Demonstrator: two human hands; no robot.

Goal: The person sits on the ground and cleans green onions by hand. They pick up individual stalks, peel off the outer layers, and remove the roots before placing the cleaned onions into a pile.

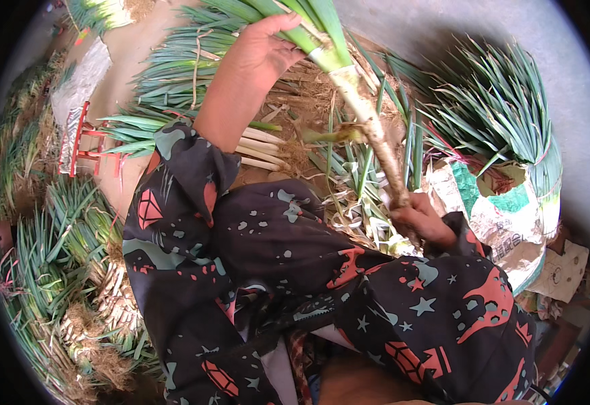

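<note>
A large green onion [363, 109] slants across the upper middle, its green leaves at the top and its soil-stained lower stalk pointing down. My left hand [269, 48] holds it near the base of the leaves, thumb across them. Lower down, my right hand [421, 217] is closed around the root end of the same stalk. A yellowish peeled leaf [338, 135] hangs off the stalk's side, blurred. Below my left forearm lie several trimmed-looking white-stalked green onions [264, 147] with roots. Loose leaves and peelings [371, 202] are heaped beneath the stalk.
Piled green onions [173, 66] lie behind my left arm. A tied upright bundle [502, 106] stands at right beside a white and green woven sack [507, 223] holding pink ties. A red-framed stool [79, 142] stands at left, with more onion bundles [56, 253] below it.
</note>
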